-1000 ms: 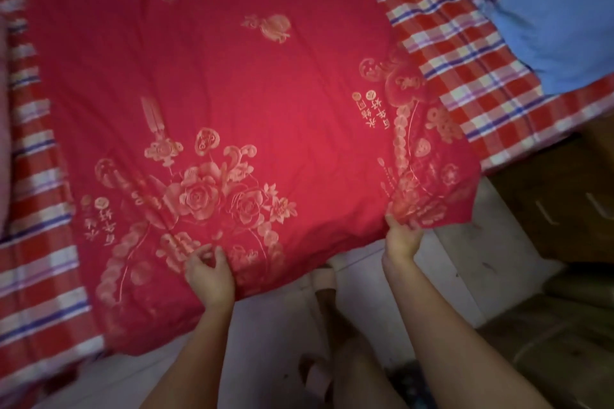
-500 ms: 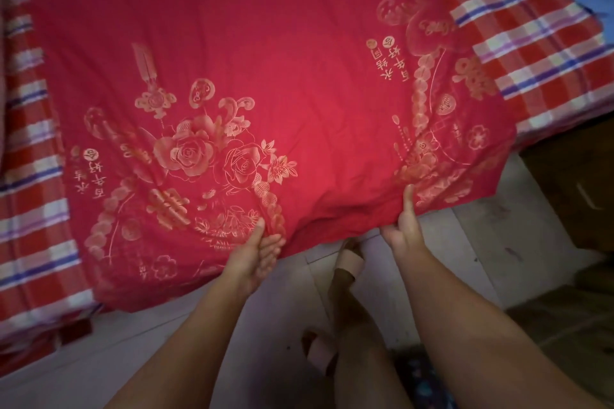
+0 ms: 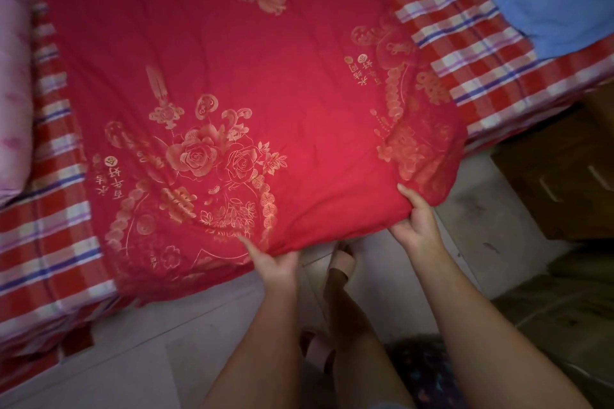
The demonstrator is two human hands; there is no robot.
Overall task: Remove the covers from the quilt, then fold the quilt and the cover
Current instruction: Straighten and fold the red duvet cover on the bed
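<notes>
A red cover (image 3: 299, 76) printed with gold roses and characters lies spread flat on a bed, over a red, white and blue checked sheet (image 3: 465, 43). It fills the middle of the view, and its near edge hangs a little past the bed's edge at 6 o'clock. Whether the quilt is inside it cannot be told.

The left hand (image 3: 277, 264) grips that near edge at about 6 o'clock of the cover. Its thumb lies on top of the cloth and its fingers are tucked underneath, out of sight. The right hand (image 3: 417, 226) grips the same edge at about 5 o'clock, near the cover's near right corner. It holds the cloth the same way, thumb pressed on top and fingers hidden below. The cloth bunches in a soft roll between the two hands.

A pink bundle of bedding (image 3: 13, 93) lies at 9 o'clock on the sheet, and a blue cloth (image 3: 548, 3) lies at 1 o'clock. A brown wooden cabinet (image 3: 564, 176) stands at 3 o'clock beside the bed. Below the hands, a foot in a pale sandal (image 3: 344, 264) stands on the light tiled floor (image 3: 166, 342).
</notes>
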